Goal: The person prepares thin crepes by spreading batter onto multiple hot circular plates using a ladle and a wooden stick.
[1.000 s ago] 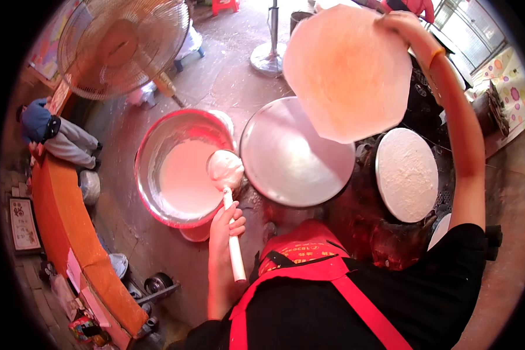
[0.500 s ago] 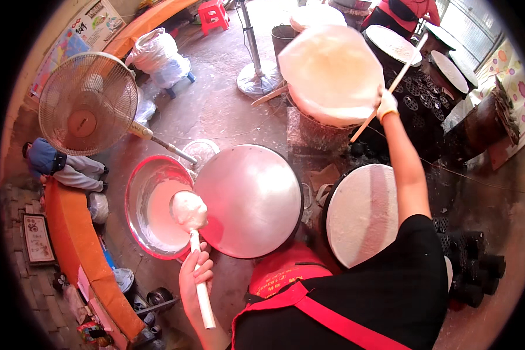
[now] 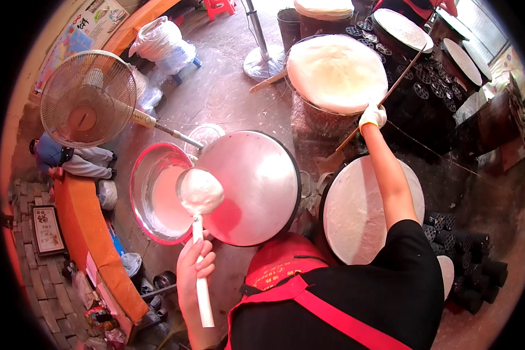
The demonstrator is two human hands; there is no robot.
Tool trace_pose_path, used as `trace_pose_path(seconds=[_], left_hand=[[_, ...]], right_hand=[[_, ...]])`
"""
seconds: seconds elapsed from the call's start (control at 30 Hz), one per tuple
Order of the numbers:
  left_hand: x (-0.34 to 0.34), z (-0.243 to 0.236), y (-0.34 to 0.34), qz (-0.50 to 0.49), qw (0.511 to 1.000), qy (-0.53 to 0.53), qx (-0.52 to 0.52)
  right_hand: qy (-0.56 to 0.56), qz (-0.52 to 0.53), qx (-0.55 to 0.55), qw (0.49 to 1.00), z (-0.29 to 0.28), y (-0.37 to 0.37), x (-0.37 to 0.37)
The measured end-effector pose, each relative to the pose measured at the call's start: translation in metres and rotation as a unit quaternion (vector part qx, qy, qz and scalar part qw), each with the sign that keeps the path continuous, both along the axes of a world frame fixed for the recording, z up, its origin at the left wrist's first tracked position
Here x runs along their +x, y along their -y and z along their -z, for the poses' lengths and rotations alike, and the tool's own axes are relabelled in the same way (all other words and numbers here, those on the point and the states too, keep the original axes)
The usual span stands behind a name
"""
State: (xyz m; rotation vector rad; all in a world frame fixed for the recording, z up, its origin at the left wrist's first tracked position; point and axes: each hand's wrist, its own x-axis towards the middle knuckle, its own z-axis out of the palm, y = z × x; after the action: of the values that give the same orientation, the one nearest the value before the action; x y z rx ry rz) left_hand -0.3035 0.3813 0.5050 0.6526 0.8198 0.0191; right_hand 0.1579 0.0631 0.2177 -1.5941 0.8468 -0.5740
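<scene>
My left hand (image 3: 195,263) is closed around the white handle of a ladle (image 3: 203,300). Thick pale batter heaps in its bowl, over the gap between a red-rimmed basin (image 3: 133,192) of batter and a bare round metal griddle (image 3: 254,186). Farther off to the right, my gloved right hand (image 3: 374,117) grips a long thin wooden stick (image 3: 407,69). That hand is at the near right edge of a large round pale crepe (image 3: 336,73), which lies flat on a round wire-rimmed rack. Below my right forearm, a second griddle carries a pale round sheet (image 3: 356,216).
A standing fan (image 3: 87,99) is at the left, its pole slanting toward the basin. Several round griddles (image 3: 399,28) and dark perforated coal briquettes (image 3: 472,245) are at the right. Another person (image 3: 79,157) sits by an orange counter (image 3: 90,245); a red-clad person is at the top right.
The large crepe was spread in the air above the rack and now lies on it. My right hand has lowered slightly with the stick. The ladle stays loaded, and the view has shifted a little.
</scene>
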Motion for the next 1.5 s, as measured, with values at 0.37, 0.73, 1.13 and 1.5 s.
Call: trace_pose_path(seconds=[0.37,0.73,1.13,1.5], left_hand=[[0.063,0.130,-0.038,0.417,0.879,-0.005,0.233],[0.115,0.183,-0.068,0.187,0.570,0.241,0.763],[0.056,0.176,-0.194,0.294,0.776,0.161,0.534],[-0.130,0.165,-0.219,0.211,0.967,-0.013,-0.139]], right_hand=[[-0.033,-0.395,0.354,0.847,-0.101,-0.055,-0.312],[-0.213,-0.249,-0.347,0.879,-0.062,-0.177,-0.567],[-0.030,-0.265,0.360,0.894,-0.093,-0.247,-0.506],[-0.066,-0.241,0.250,0.935,-0.086,-0.298,-0.474]])
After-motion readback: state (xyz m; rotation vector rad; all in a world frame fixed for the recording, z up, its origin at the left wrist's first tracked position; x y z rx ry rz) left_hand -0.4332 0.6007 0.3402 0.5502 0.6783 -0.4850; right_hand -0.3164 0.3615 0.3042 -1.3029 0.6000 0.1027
